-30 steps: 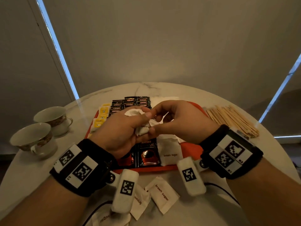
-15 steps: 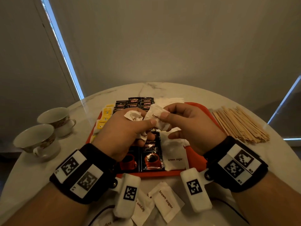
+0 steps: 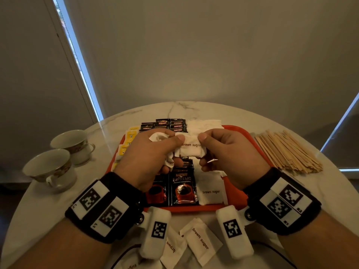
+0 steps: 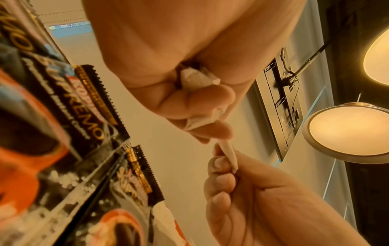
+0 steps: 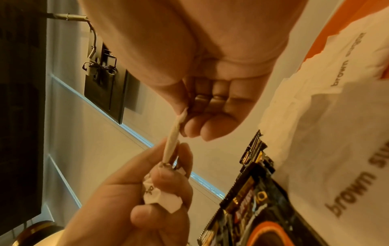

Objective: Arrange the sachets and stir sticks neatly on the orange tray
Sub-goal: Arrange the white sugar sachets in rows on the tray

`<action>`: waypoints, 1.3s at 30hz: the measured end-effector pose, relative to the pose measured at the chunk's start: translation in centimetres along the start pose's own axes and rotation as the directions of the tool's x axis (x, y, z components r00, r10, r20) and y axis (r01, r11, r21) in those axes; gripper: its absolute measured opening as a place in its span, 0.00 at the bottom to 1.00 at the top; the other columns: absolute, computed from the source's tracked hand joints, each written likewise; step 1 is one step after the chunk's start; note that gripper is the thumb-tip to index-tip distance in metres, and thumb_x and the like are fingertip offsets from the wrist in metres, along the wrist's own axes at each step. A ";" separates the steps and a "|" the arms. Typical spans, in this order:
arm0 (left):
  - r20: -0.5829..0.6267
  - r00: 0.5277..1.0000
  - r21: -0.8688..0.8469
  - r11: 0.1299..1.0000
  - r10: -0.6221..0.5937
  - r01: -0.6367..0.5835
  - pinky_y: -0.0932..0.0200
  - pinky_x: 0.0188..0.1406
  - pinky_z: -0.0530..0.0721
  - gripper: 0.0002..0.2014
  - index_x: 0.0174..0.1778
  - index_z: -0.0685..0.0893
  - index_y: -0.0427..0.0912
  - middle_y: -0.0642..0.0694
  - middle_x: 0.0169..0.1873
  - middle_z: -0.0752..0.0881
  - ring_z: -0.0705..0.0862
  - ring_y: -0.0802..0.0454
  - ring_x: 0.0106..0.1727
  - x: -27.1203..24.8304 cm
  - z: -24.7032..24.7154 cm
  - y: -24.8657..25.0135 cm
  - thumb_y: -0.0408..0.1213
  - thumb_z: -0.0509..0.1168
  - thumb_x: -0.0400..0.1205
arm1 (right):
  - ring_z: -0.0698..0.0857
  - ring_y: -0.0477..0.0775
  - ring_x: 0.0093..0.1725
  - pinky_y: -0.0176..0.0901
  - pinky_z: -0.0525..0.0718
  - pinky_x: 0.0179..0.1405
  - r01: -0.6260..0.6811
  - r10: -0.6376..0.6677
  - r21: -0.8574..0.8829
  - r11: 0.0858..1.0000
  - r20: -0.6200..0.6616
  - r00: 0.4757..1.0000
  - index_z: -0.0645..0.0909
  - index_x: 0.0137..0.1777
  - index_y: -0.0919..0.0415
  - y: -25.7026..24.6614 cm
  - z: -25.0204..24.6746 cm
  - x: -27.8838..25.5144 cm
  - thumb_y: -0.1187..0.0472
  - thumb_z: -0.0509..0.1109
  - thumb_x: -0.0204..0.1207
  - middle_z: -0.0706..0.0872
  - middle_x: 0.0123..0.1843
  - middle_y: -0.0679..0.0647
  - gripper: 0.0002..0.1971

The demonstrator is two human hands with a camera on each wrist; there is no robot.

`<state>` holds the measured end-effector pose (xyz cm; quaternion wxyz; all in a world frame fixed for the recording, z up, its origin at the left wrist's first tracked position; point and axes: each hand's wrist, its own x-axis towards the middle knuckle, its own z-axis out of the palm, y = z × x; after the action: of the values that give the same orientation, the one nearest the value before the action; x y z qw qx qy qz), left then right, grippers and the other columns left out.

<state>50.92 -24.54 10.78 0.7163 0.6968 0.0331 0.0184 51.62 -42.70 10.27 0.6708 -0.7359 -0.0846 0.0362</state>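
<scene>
Risk, sachet paper: brown sugar sachet [image 3: 191,150] is pinched at both top corners and stretched between two hands above the orange tray [image 3: 236,128]; pulling apart too hard could tear the thin paper and spill sugar over the sachets below
Risk, spare sachets: left hand [image 3: 147,160] also has crumpled white sachets [image 3: 158,136] bunched in its palm; easing that grip to free the thumb could drop them onto the tray rows
Risk, neat rows: Kopiko Supremo coffee sachets [image 3: 183,188] lie directly under the hands; a dropped sachet or a brushing wrist could knock them askew
Left fingers: curled tight round the crumpled sachets, thumb and forefinger nipping the left corner of the flat sachet; left wrist view shows paper poking out between closed fingers
Right fingers: right hand [image 3: 231,158] pinches the right corner with thumb and forefinger; other fingers [image 5: 212,129] loosely curled, holding nothing that I can see
Where the sachet is: in the air, over the middle of the tray, not yet laid down
Still off the tray: loose brown sugar sachets [image 3: 201,241] on the marble table [image 3: 58,206] at the near edge; wooden stir sticks [image 3: 287,152] heaped on the table just right of the tray
Judgement: task looks partly done
</scene>
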 end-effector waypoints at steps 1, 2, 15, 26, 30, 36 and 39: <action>-0.023 1.000 -0.007 1.000 0.007 -0.008 0.63 0.14 0.73 0.06 0.52 0.86 0.42 0.43 0.34 0.92 0.88 0.48 0.26 0.1 0.0 0.0 0.37 0.76 0.83 | 0.88 0.52 0.34 0.52 0.93 0.41 0.008 -0.008 -0.009 1.000 0.017 1.000 0.88 0.50 0.60 -0.1 0.0 -0.1 0.57 0.71 0.84 0.91 0.36 0.52 0.08; -0.039 0.999 -0.012 1.000 0.014 -0.015 0.63 0.13 0.73 0.07 0.53 0.86 0.42 0.44 0.33 0.92 0.88 0.49 0.26 0.1 -0.1 0.0 0.37 0.76 0.83 | 0.89 0.52 0.34 0.50 0.93 0.40 0.013 -0.012 -0.031 0.999 0.040 0.999 0.88 0.52 0.61 -0.3 -0.1 -0.3 0.58 0.74 0.81 0.92 0.37 0.54 0.07; 0.083 0.996 0.012 0.999 0.032 -0.033 0.62 0.18 0.76 0.06 0.52 0.89 0.41 0.41 0.40 0.93 0.90 0.48 0.32 -0.6 0.4 0.0 0.40 0.73 0.85 | 0.85 0.52 0.35 0.47 0.87 0.36 -0.118 0.108 -0.081 0.990 -0.121 0.987 0.89 0.50 0.66 -0.6 -3.1 -0.6 0.67 0.76 0.79 0.89 0.41 0.60 0.03; 0.071 0.996 -0.043 0.998 0.045 -0.042 0.63 0.17 0.75 0.07 0.53 0.87 0.39 0.44 0.38 0.92 0.87 0.52 0.29 -0.2 -0.5 0.4 0.39 0.72 0.86 | 0.80 0.56 0.33 0.48 0.76 0.34 -0.527 0.419 -0.228 0.819 -0.390 0.820 0.88 0.52 0.67 2.4 -7.0 -1.2 0.66 0.74 0.80 0.86 0.37 0.61 0.05; 0.071 0.996 -0.025 0.999 0.045 -0.043 0.63 0.17 0.75 0.06 0.52 0.87 0.39 0.43 0.39 0.92 0.88 0.51 0.30 -0.1 -0.5 0.3 0.39 0.72 0.86 | 0.82 0.51 0.30 0.39 0.77 0.26 -0.528 0.399 -0.323 0.785 -0.388 0.831 0.89 0.50 0.64 2.5 -6.7 -1.2 0.63 0.76 0.80 0.88 0.36 0.57 0.04; 0.072 0.997 -0.010 1.000 0.028 -0.027 0.63 0.17 0.75 0.04 0.51 0.87 0.41 0.43 0.39 0.92 0.88 0.51 0.29 -0.1 -0.5 0.4 0.38 0.72 0.86 | 0.84 0.52 0.31 0.43 0.81 0.32 -0.506 0.397 -0.266 0.821 -0.370 0.840 0.88 0.52 0.64 2.5 -6.8 -1.4 0.66 0.76 0.79 0.88 0.36 0.58 0.04; 0.084 0.996 -0.017 1.000 0.007 -0.006 0.63 0.16 0.74 0.03 0.48 0.87 0.41 0.42 0.38 0.92 0.87 0.51 0.28 0.0 -0.5 0.4 0.35 0.70 0.86 | 0.83 0.52 0.32 0.44 0.84 0.33 -0.424 0.309 -0.218 0.879 -0.416 0.855 0.87 0.53 0.60 2.7 -6.6 -1.4 0.66 0.77 0.78 0.88 0.39 0.57 0.06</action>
<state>50.85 -24.02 11.13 0.7229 0.6909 0.0006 -0.0083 51.56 -49.67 8.14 0.5347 -0.8252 0.1817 0.0127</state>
